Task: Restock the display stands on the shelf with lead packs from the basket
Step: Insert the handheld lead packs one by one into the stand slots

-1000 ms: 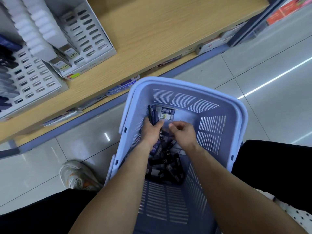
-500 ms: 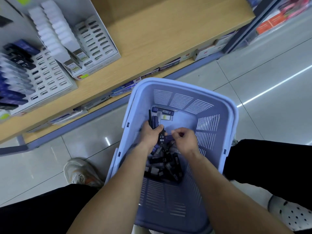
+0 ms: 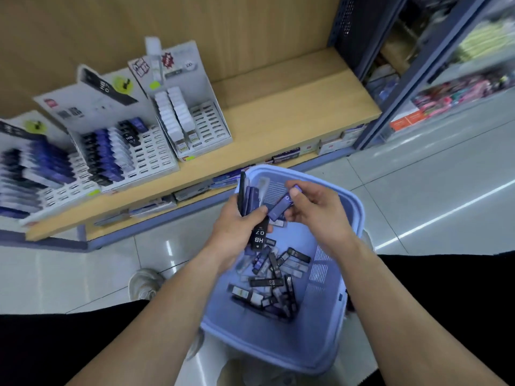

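Pinching one purple lead pack [image 3: 281, 207] over the basket [image 3: 359, 218] far edge, fingers [image 3: 296, 192] of the right hand [image 3: 317, 210] are pointing its long axis down-left at the upright bundle [image 3: 248, 196] the left hand [image 3: 237, 227] is clamping, nearer the shelf [image 3: 278, 129] display stands [image 3: 125, 151].

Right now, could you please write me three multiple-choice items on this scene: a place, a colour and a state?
1. Where do the loose lead packs lie? A on the shelf; B in the basket; C on the floor.
2. What colour is the pack in the right hand? A purple; B red; C green.
3. What is the left hand doing? A hanging empty; B gripping a bundle of packs; C resting on the shelf.
Answers: 1 B, they are heaped on the basket's bottom; 2 A, the pinched pack is purple; 3 B, its fingers curl round several packs.
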